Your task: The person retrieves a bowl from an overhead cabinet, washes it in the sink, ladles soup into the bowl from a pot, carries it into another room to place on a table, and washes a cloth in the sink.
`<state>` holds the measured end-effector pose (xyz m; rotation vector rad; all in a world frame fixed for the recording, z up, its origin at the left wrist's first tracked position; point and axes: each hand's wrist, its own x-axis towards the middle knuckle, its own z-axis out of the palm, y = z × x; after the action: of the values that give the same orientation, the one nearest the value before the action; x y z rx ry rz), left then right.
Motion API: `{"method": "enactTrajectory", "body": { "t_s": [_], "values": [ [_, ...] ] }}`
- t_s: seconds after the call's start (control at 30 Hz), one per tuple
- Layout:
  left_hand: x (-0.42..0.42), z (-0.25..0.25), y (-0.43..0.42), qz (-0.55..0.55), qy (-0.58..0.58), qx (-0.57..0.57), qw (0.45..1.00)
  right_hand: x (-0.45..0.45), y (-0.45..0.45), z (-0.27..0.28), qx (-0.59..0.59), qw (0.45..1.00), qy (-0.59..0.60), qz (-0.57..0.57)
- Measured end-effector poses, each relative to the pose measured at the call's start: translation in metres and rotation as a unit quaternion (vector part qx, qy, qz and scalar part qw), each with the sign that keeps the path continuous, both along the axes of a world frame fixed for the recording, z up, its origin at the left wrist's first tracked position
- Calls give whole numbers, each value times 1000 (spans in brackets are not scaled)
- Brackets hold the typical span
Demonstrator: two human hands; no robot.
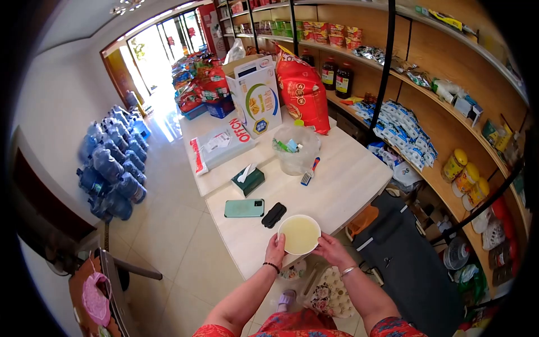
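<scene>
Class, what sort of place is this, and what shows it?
Probably a small shop: packaged goods line long shelves, bright packets are piled up, and large water bottles stand on the floor.

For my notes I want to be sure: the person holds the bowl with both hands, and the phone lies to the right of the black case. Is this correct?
Not quite: the phone lies to the left of the black case, as the head view shows. Both hands do hold the bowl.

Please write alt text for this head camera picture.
Two bare hands, left and right, hold a white bowl of pale yellow liquid at a table's edge, near a phone and tissue box, beside stocked shelves.
</scene>
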<state>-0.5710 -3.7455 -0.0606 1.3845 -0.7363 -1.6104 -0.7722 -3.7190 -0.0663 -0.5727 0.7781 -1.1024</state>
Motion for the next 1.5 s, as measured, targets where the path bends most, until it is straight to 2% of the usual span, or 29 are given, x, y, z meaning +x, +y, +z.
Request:
{"method": "enactTrajectory", "body": {
  "t_s": [0.13,0.23,0.4,0.47,0.5,0.53,0.57,0.6,0.63,0.67,0.87,0.93,1.0,1.07,1.2,1.27,1.33,1.43,1.5],
  "values": [
    [7,-15,-22,9,-43,1,999,6,-18,-9,9,1000,29,2],
    [8,-7,-27,-6,-56,-6,998,7,-29,-12,8,999,43,-8],
    [7,-12,-36,8,-43,-21,999,6,-41,-1,14,998,61,-13],
    [8,-15,-37,11,-51,-36,998,-3,-48,13,65,974,215,-22],
    [11,-17,-36,30,-22,-12,999,-10,-60,15,64,974,218,-24],
    [17,-19,-34,49,6,14,999,-19,-77,15,31,950,302,-68],
    [26,-16,-29,32,-16,16,999,-24,-94,20,-1,918,381,-110],
    [36,-20,-23,30,-16,14,999,-20,-110,40,-19,906,395,-147],
    [47,-26,-17,-11,-168,-111,980,-13,-130,63,-37,894,408,-183],
    [56,-30,-11,-50,-313,-231,920,-11,-153,69,-44,895,402,-188],
    [91,-4,24,-121,-404,-255,870,21,-270,89,33,873,430,-225],
    [98,-5,32,-119,-407,-243,872,24,-297,84,109,874,406,-243],
    [103,-6,35,-142,-414,-280,854,27,-310,81,120,884,378,-246],
    [106,-3,36,-153,-413,-278,853,29,-322,72,144,906,289,-275],
    [108,-6,38,-190,-434,-299,828,34,-317,80,118,893,312,-302],
    [108,-10,37,-195,-447,-317,814,28,-311,95,79,919,268,-278],
    [109,-12,37,-198,-465,-358,785,10,-304,112,85,920,276,-264],
    [112,-8,43,-230,-466,-341,783,-34,-291,125,62,927,273,-250],
    [114,-9,44,-230,-457,-330,793,-64,-280,127,70,917,264,-292]
  ]
}}
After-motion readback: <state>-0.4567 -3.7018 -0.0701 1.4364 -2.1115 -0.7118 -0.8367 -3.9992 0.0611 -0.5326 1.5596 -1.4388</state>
